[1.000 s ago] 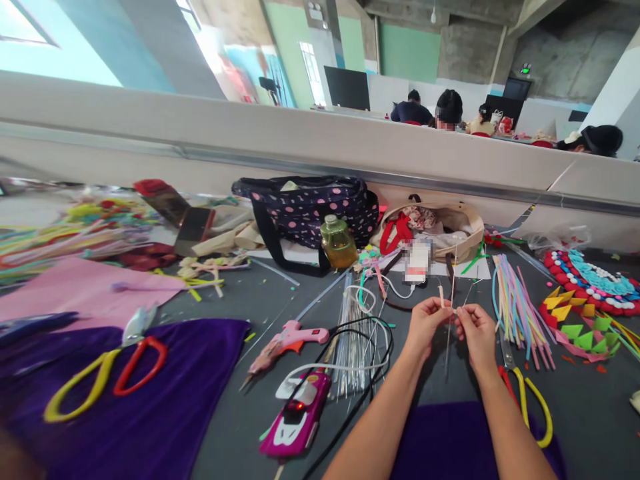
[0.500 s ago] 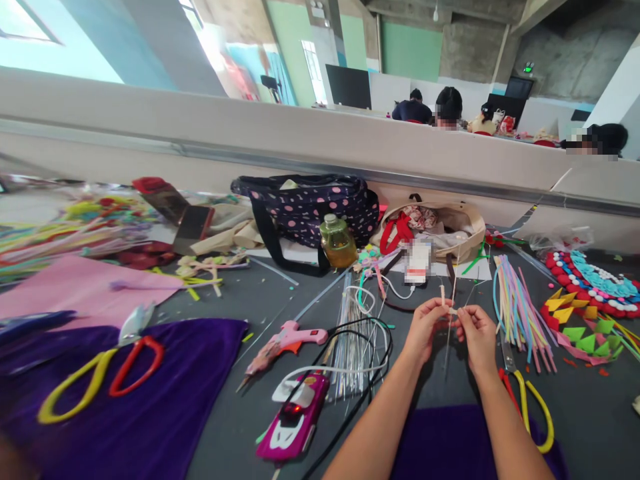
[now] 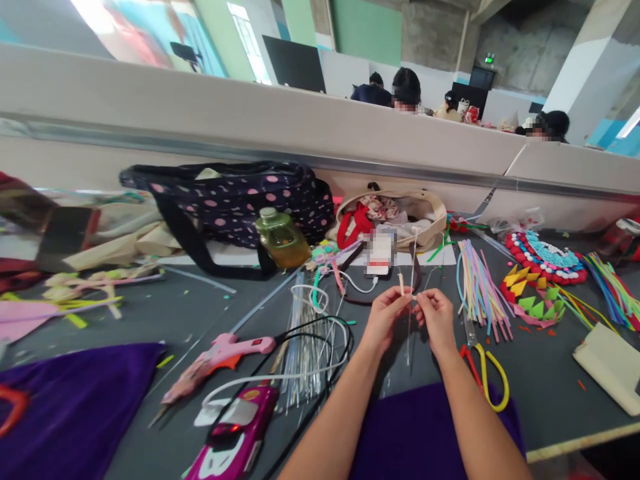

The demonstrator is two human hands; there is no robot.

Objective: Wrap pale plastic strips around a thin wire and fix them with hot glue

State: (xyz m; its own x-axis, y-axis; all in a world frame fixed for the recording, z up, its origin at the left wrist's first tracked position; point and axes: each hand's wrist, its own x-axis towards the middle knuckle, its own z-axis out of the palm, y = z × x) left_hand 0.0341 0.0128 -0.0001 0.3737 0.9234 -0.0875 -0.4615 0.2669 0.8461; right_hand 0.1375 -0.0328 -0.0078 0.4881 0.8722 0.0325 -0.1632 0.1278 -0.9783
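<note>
Both hands meet above the dark table. My left hand (image 3: pixel 387 317) is closed in a pinch on a short cream pipe cleaner (image 3: pixel 401 281), whose end sticks up past the fingers. My right hand (image 3: pixel 436 319) pinches the same cream piece from the other side. A thin straight wire (image 3: pixel 415 257) runs upright between the hands and on below them; which fingers grip it I cannot tell. Just to the right lies a bundle of pastel pipe cleaners (image 3: pixel 480 290). Scissors with red and yellow handles (image 3: pixel 484 373) rest beside my right forearm.
Left of my arms lie a pink glue gun (image 3: pixel 220 360), a magenta power strip (image 3: pixel 237 433), cables and a bundle of thin wires (image 3: pixel 300 360). Behind stand a bottle (image 3: pixel 283 240), a dark patterned bag (image 3: pixel 240 207) and a beige bag (image 3: pixel 435 210). Purple cloth (image 3: pixel 405 427) lies below my hands.
The view has swung to the right, so things appear farther left, and a beige pouch at the right has come into sight. Both hands keep their pinch on the cream piece.
</note>
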